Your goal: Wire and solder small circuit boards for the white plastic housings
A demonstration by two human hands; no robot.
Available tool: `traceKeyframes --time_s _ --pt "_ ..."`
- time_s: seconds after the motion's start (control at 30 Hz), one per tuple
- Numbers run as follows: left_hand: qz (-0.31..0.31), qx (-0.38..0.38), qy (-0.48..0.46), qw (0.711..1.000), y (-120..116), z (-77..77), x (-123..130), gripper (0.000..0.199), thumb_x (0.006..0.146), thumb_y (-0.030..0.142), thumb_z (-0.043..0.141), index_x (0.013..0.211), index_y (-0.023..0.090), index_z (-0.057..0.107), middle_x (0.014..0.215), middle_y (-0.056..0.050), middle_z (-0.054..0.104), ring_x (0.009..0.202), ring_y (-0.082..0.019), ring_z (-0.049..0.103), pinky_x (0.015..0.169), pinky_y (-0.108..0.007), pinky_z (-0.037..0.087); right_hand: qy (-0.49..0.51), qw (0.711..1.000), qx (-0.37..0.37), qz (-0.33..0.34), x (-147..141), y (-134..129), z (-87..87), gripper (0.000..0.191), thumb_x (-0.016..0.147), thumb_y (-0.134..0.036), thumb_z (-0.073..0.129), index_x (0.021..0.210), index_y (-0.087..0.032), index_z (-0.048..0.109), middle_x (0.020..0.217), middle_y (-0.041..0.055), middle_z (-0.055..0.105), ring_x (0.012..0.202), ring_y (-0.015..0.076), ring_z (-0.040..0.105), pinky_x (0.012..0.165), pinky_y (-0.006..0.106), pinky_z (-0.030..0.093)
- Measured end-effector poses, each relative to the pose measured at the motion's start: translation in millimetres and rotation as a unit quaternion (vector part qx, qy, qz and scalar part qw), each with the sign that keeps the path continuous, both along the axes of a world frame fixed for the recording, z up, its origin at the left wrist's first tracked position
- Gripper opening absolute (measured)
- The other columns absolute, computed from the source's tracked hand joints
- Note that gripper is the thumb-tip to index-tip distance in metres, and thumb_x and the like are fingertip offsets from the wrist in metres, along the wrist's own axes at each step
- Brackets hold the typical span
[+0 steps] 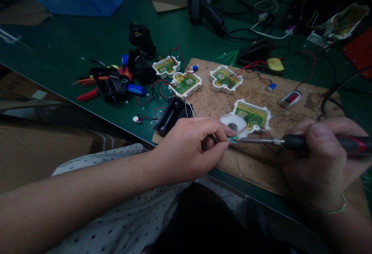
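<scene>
My left hand point(197, 147) pinches a small green piece point(233, 139) between thumb and forefinger, low over the brown board point(203, 107). My right hand point(322, 157) is wrapped round the black and red handle of a soldering iron point(261, 141), whose metal tip points left and meets the small green piece. Just behind the tip lies a round white part with a grey centre point(233, 125). It is beside a white-framed circuit housing point(252, 114). Thin wires run near the iron; their ends are partly hidden.
Two more circuit housings point(226, 79) point(186, 83) and a black battery holder point(173, 114) lie behind my left hand. Pliers point(88, 94) and black casings point(109, 85) are at the left. A blue bin point(99, 0) and a heat gun point(200, 4) stand farther back.
</scene>
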State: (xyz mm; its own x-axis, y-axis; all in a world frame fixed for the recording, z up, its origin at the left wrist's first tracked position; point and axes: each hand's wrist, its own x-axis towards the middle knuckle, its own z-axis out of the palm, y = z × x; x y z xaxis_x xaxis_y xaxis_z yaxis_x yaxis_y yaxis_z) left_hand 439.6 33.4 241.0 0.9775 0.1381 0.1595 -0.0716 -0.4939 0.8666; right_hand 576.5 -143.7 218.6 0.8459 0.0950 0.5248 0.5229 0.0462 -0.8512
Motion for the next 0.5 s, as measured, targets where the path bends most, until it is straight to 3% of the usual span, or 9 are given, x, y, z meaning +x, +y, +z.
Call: traceKeyframes --time_s 0.5 --pt "-0.001 -0.004 0.002 1.000 -0.3 -0.6 -1.3 0.010 0.081 0.005 0.065 0.080 0.015 0.065 0.108 -0.002 0.075 0.082 -0.009 0.068 0.056 -0.017 0.046 0.034 0.998 -0.014 0.049 -2.0 -4.1 3.0 0.015 0.071 -0.021 0.068 0.059 -0.019 0.059 0.052 -0.0040 0.055 0.040 0.0100 0.049 0.035 0.023 0.035"
